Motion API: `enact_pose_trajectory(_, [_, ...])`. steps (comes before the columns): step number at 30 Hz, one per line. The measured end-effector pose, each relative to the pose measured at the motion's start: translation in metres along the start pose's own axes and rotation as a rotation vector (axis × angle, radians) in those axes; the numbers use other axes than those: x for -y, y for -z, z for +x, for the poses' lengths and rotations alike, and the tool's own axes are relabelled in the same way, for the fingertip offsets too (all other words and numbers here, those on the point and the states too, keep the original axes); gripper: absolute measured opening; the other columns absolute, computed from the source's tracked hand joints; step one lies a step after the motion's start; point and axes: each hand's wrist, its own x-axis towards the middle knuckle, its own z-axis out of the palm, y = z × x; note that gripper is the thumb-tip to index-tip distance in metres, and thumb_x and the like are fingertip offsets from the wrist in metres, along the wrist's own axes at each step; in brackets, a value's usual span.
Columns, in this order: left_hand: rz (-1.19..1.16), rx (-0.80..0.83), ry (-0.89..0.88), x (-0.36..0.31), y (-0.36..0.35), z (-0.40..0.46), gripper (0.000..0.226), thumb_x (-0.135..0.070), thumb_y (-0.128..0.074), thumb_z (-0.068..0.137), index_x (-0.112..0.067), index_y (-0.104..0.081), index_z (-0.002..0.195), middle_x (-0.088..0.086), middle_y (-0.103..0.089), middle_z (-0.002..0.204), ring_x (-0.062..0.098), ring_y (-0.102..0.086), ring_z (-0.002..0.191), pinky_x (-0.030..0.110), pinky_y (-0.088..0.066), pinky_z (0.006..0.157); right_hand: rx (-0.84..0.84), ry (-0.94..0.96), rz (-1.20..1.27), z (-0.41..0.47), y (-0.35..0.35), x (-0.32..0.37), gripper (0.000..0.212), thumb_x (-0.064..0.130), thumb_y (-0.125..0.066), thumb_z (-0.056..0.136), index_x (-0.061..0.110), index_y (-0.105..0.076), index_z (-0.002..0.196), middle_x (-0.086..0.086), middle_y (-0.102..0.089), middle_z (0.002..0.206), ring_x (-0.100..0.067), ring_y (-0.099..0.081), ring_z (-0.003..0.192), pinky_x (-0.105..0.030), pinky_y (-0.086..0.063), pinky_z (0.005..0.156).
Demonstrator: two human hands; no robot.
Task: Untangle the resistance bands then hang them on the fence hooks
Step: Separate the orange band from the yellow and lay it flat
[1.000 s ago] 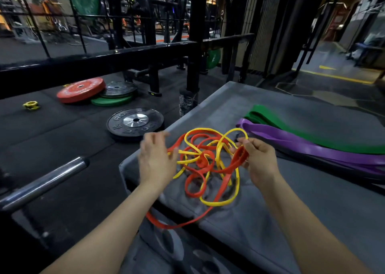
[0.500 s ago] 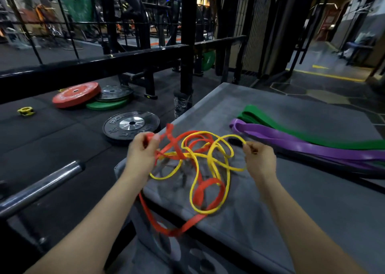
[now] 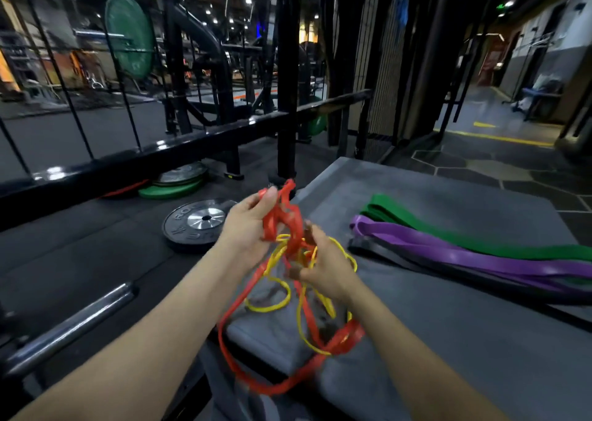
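Because the two thin bands are knotted through each other, the person holds the tangle up off the grey surface (image 3: pixel 464 340) so the loops can hang and show where they cross. At the far left the black fence rail (image 3: pixel 96 170) runs across the scene; no hooks can be made out on it. Near it on the floor lies a weight plate (image 3: pixel 192 225). The left hand (image 3: pixel 253 225) has its grip closed round a bunched part of the red band (image 3: pixel 282 218), lifting it above the rest, probably to draw it free of the other. Just right of it and lower, the right hand (image 3: pixel 323 270) curls its fingers in among the strands of the yellow band (image 3: pixel 272 307), seemingly pinning them while the red is pulled; exactly which strand it pinches cannot be told. Long red and yellow loops dangle over the near edge of the surface. Further right, the purple band (image 3: pixel 480 254) and the green band (image 3: pixel 480 225) lie flat, well apart from the tangle.

Half a second ago the hands were spread wide with the tangle stretched low between them; now they are close together and higher, with the red gathered at the top.
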Motion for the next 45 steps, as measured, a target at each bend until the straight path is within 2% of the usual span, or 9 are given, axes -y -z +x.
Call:
enact_pose_trajectory(4, [-0.062, 0.091, 0.005, -0.040, -0.054, 0.017, 0.024, -0.013, -0.043, 0.097, -0.004, -0.053, 0.078, 0.003, -0.060, 0.056, 0.008, -0.060, 0.048, 0.026, -0.058, 0.056, -0.244, -0.066, 0.250, 0.019, 0.008, 0.015, 0.043, -0.002, -0.072, 0.070, 0.024, -0.047, 0.095, 0.003, -0.052, 0.072, -0.008, -0.047, 0.062, -0.020, -0.044, 0.062])
enact_pose_trajectory(13, [-0.261, -0.178, -0.076, -0.129, -0.062, 0.051, 0.022, -0.015, -0.052, 0.094, -0.006, -0.050, 0.075, 0.001, -0.056, 0.043, 0.009, -0.055, 0.044, 0.027, -0.056, 0.051, -0.101, -0.092, -0.354, 0.037, 0.072, 0.006, 0.011, 0.009, -0.060, 0.075, 0.017, -0.054, 0.071, 0.005, -0.047, 0.057, -0.009, -0.046, 0.054, -0.028, -0.038, 0.058])
enact_pose_trajectory(20, [1.099, -0.270, -0.267, -0.072, -0.009, 0.052, 0.022, -0.022, -0.053, 0.092, -0.017, -0.051, 0.113, 0.007, -0.044, 0.100, 0.022, -0.048, 0.079, 0.026, -0.039, 0.068, -0.050, 0.118, -0.179, 0.046, 0.086, 0.030, 0.005, 0.020, -0.052, 0.093, 0.025, -0.054, 0.093, 0.007, -0.041, 0.064, -0.006, -0.038, 0.056, -0.022, -0.034, 0.058])
enact_pose_trajectory(23, [1.273, -0.058, -0.410, -0.060, -0.022, 0.032, 0.051, -0.041, -0.063, 0.083, -0.025, -0.043, 0.128, 0.000, -0.025, 0.113, 0.021, -0.049, 0.091, 0.028, -0.040, 0.093, 0.019, 0.147, -0.254, 0.052, 0.087, 0.046, 0.012, 0.022, -0.048, 0.095, 0.011, -0.051, 0.092, 0.006, -0.042, 0.065, -0.008, -0.038, 0.058, -0.026, -0.031, 0.058])
enact_pose_trajectory(27, [1.449, 0.204, -0.539, -0.061, -0.037, 0.020, 0.079, -0.049, -0.076, 0.067, -0.036, -0.038, 0.135, -0.008, -0.023, 0.124, 0.011, -0.046, 0.101, 0.031, -0.046, 0.083, 0.068, 0.160, -0.357, 0.055, 0.088, 0.056, 0.007, 0.017, -0.051, 0.092, 0.011, -0.052, 0.095, -0.010, -0.061, 0.081, -0.024, -0.056, 0.076, -0.035, -0.042, 0.067])
enact_pose_trajectory(31, [1.756, 0.296, -0.584, -0.062, -0.034, 0.024, 0.033, -0.053, -0.061, 0.080, -0.028, -0.062, 0.102, -0.007, -0.042, 0.115, 0.010, -0.048, 0.092, 0.034, -0.048, 0.074, 0.097, 0.195, -0.454, 0.052, 0.095, 0.062, 0.011, 0.023, -0.055, 0.092, 0.012, -0.052, 0.095, -0.011, -0.060, 0.085, -0.024, -0.054, 0.078, -0.034, -0.040, 0.068])
enact_pose_trajectory(36, [1.300, 0.315, -0.521, -0.076, -0.039, 0.032, 0.027, -0.035, -0.051, 0.093, -0.017, -0.057, 0.074, -0.002, -0.048, 0.070, 0.005, -0.045, 0.060, 0.030, -0.036, 0.062, 0.094, 0.161, -0.235, 0.051, 0.107, 0.066, 0.016, 0.023, -0.067, 0.084, 0.015, -0.055, 0.090, 0.004, -0.049, 0.071, -0.009, -0.044, 0.066, -0.022, -0.038, 0.064])
enact_pose_trajectory(42, [0.551, 0.044, -0.334, -0.131, -0.054, 0.048, 0.023, -0.036, -0.045, 0.096, -0.020, -0.059, 0.087, 0.012, -0.071, 0.087, 0.021, -0.068, 0.078, 0.038, -0.055, 0.077, 0.044, 0.143, -0.165, 0.056, 0.105, 0.063, 0.023, 0.031, -0.064, 0.086, 0.008, -0.061, 0.088, -0.010, -0.055, 0.072, -0.016, -0.046, 0.069, -0.037, -0.041, 0.067])
enact_pose_trajectory(45, [0.293, -0.029, -0.246, -0.160, -0.064, 0.048, 0.030, -0.038, -0.036, 0.099, -0.014, -0.054, 0.097, 0.008, -0.070, 0.082, 0.016, -0.070, 0.065, 0.031, -0.055, 0.054, 0.004, 0.109, -0.269, 0.064, 0.101, 0.059, 0.022, 0.024, -0.058, 0.091, 0.021, -0.056, 0.070, 0.000, -0.051, 0.064, -0.015, -0.046, 0.064, -0.033, -0.039, 0.062])
